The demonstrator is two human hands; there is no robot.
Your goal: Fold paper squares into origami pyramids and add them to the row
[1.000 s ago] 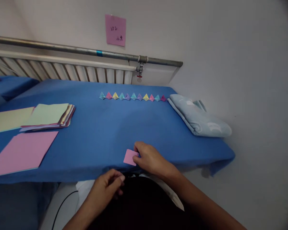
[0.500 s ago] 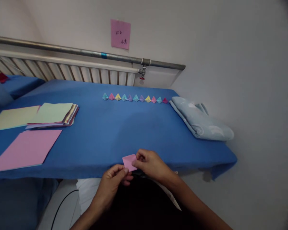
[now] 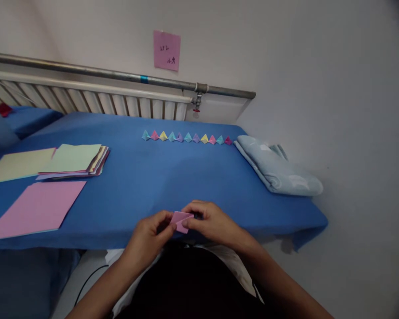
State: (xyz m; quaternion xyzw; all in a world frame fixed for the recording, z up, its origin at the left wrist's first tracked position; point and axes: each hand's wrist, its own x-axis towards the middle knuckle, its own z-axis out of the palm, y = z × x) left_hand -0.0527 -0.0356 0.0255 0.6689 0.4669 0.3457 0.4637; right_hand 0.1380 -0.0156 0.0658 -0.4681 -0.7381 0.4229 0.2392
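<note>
A small pink square of folded paper [image 3: 179, 216] is held up at the near edge of the blue-covered table [image 3: 129, 199]. My left hand [image 3: 153, 232] pinches its left side between thumb and fingers. On the right side, my right hand [image 3: 209, 219] grips the same paper, its thumb lying on the front face. A slanted fold line crosses the paper, with a flap showing under the right thumb. Further back on the table, several small folded paper pieces [image 3: 188, 136] in blue, pink, yellow and purple stand in a row.
Pink sheets [image 3: 41, 206] lie at the left, near a stack of coloured paper [image 3: 73, 158] and a yellow sheet [image 3: 18, 165]. A folded light-blue blanket [image 3: 279, 168] rests at the right. Behind the table run a radiator [image 3: 113, 101] and a metal pipe [image 3: 86, 70] with a red-handled valve [image 3: 197, 104].
My left hand has moved up along the paper's left side, and the paper is now turned and shows a slanted fold. My right hand has shifted slightly upward, still holding it.
</note>
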